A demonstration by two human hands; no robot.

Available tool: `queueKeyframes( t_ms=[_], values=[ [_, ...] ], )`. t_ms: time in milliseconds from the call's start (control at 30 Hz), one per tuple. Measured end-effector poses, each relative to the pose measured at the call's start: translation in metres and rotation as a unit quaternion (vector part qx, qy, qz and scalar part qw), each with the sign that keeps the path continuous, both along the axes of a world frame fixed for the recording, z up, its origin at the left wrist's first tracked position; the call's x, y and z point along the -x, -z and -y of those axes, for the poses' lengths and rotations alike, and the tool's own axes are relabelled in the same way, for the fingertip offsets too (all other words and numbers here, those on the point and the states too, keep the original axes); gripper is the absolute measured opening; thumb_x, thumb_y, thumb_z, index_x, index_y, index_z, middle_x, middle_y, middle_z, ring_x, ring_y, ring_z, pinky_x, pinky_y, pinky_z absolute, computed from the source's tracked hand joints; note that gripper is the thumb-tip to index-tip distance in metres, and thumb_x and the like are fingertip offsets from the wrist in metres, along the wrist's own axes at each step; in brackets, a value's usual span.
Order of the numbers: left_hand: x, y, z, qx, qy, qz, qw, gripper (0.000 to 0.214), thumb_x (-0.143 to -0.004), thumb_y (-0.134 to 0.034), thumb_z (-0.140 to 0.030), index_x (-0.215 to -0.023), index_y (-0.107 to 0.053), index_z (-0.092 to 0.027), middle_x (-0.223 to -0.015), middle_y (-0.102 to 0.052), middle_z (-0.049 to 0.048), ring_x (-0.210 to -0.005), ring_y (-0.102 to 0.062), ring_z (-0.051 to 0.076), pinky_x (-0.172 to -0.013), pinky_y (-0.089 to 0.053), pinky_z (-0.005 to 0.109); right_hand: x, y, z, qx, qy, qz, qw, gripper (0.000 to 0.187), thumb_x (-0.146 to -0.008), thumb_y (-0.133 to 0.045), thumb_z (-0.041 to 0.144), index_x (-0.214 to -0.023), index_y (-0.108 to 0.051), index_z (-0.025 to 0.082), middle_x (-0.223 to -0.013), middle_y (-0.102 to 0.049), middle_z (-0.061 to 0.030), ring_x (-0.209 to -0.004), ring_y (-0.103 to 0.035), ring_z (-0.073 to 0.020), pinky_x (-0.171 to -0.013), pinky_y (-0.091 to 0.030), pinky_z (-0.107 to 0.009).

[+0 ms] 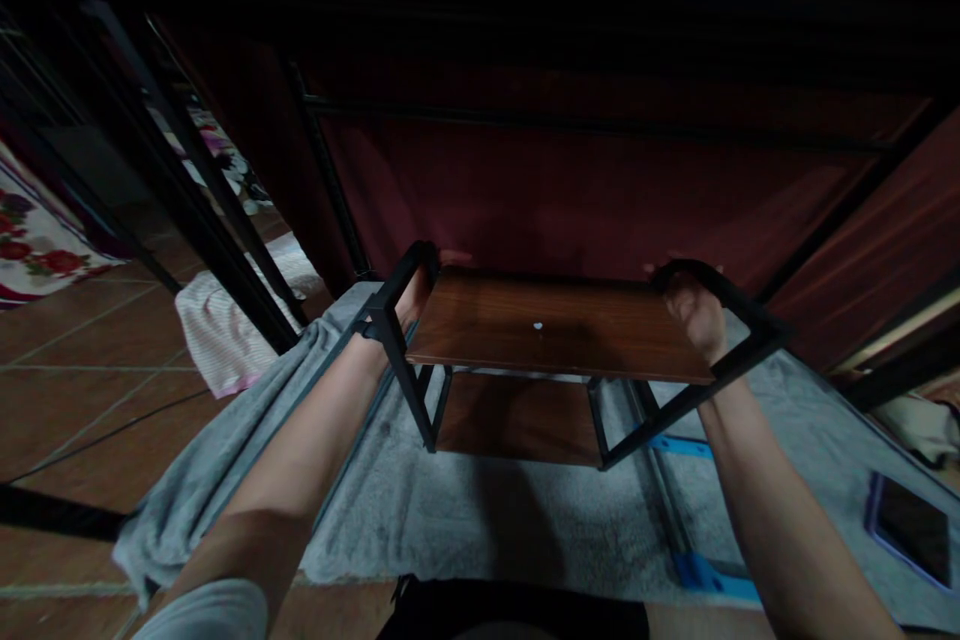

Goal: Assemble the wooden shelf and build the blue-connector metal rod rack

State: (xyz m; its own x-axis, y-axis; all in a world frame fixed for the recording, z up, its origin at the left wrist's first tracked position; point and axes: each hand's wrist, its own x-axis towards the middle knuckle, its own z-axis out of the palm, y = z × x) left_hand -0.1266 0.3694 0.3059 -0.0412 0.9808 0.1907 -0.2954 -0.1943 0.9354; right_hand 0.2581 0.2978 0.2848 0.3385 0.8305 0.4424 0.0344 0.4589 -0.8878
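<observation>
A small shelf unit with a brown wooden top board and a black metal frame stands on a grey blanket. My left hand grips the left end of the board by the frame's top bar. On the right end, my right hand is closed around the board's edge and the frame bar. A lower wooden board shows under the top one. A small white dot lies on the top board.
The grey blanket covers a tiled floor. A dark red wardrobe wall rises behind. Black metal bars lean at the left. A phone lies at the right, blue strips beside it, a white cloth left.
</observation>
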Motion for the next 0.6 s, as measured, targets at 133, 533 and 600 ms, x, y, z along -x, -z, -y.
queueKeyframes(
  t_ms=[133,533,600],
  values=[
    [0.001,-0.005,-0.005,-0.002,0.068,-0.023,0.997,0.038,-0.088,-0.049,-0.044,-0.086,-0.071,-0.013,-0.08,-0.071,0.0098,-0.089,-0.067,0.028,-0.076,-0.054,0.036,0.01,-0.006,-0.004,0.039,0.005,-0.025,0.999,0.067,-0.078,-0.041,0.083,-0.111,-0.059,0.028,-0.114,-0.072,-0.0072,-0.12,-0.06,-0.0311,-0.102,-0.046,-0.043],
    [0.003,-0.001,-0.001,0.0,0.131,-0.017,0.991,0.05,-0.089,-0.046,-0.056,-0.093,-0.068,-0.012,-0.086,-0.072,0.0126,-0.086,-0.066,0.028,-0.078,-0.053,0.04,0.011,0.001,-0.014,0.0,-0.024,-0.109,0.994,0.053,-0.077,-0.053,0.077,-0.094,-0.063,0.028,-0.076,-0.07,-0.0023,-0.086,-0.067,-0.0233,-0.08,-0.048,-0.037],
    [-0.002,0.002,0.004,-0.01,0.078,-0.006,0.997,0.051,-0.088,-0.046,-0.061,-0.095,-0.067,-0.015,-0.087,-0.073,0.011,-0.093,-0.067,0.03,-0.08,-0.054,0.04,0.01,0.002,-0.015,0.004,-0.027,-0.107,0.994,0.053,-0.077,-0.05,0.079,-0.092,-0.064,0.029,-0.076,-0.07,-0.0026,-0.084,-0.067,-0.0236,-0.078,-0.048,-0.038]
  ],
)
